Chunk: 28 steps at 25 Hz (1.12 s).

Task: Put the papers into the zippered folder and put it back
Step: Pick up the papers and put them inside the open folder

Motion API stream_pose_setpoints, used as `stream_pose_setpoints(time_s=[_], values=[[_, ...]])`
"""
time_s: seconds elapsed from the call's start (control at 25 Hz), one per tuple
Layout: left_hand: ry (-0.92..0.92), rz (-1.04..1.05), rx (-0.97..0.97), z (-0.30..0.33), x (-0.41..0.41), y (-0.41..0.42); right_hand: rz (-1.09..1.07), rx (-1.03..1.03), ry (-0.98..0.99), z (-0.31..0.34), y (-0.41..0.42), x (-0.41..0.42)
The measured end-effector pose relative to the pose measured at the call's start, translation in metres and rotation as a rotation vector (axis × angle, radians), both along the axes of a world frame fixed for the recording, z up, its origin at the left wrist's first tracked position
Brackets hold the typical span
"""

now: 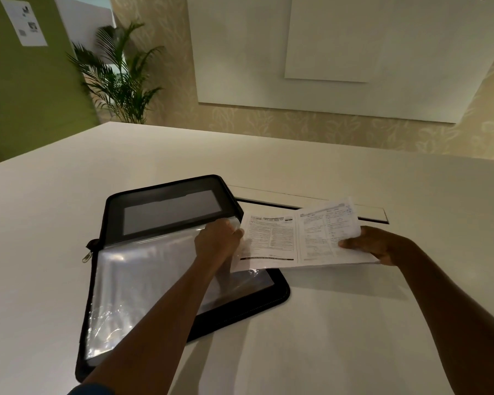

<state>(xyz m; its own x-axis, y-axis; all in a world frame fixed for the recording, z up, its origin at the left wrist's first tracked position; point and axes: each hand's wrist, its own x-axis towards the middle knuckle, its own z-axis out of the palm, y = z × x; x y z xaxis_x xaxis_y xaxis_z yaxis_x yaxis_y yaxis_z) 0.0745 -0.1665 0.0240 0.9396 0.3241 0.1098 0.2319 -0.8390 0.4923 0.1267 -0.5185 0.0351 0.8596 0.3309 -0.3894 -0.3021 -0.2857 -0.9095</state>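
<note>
A black zippered folder [166, 201] lies open on the white table [354, 323], with its clear plastic sleeves [137, 280] spread over the near half. My left hand [217, 240] grips the right edge of a sleeve near the folder's middle. The printed papers [297, 240] hang just right of the folder, their left edge over its right side and touching the left hand's fingers. My right hand [374, 246] pinches the right end of the papers. The zipper pull [87, 256] hangs at the folder's left edge.
A long cable slot [374, 212] runs across the table behind the papers. A potted palm [120, 78] stands beyond the far left corner, beside a green wall [26, 95]. White panels cover the wall ahead.
</note>
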Motion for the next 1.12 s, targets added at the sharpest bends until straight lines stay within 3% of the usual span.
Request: stream_pose_setpoints(time_s=[0.28, 0.44, 0.56, 0.76, 1.12], values=[[-0.048, -0.02, 0.056, 0.006, 0.017, -0.002, -0.161, -0.44, -0.042, 0.003, 0.011, 0.0], [-0.003, -0.001, 0.098, 0.008, 0.027, -0.002, -0.356, -1.065, -0.361, 0.013, 0.026, 0.013], [0.044, 0.007, 0.117, 0.008, 0.031, -0.003, -0.301, -0.93, -0.604, 0.01, 0.056, 0.026], [0.141, -0.014, 0.064, 0.011, 0.041, 0.001, -0.005, -0.653, -0.674, -0.002, 0.136, 0.053], [0.157, 0.003, -0.109, 0.0, 0.05, 0.012, 0.063, -0.833, -0.618, -0.021, 0.201, 0.09]])
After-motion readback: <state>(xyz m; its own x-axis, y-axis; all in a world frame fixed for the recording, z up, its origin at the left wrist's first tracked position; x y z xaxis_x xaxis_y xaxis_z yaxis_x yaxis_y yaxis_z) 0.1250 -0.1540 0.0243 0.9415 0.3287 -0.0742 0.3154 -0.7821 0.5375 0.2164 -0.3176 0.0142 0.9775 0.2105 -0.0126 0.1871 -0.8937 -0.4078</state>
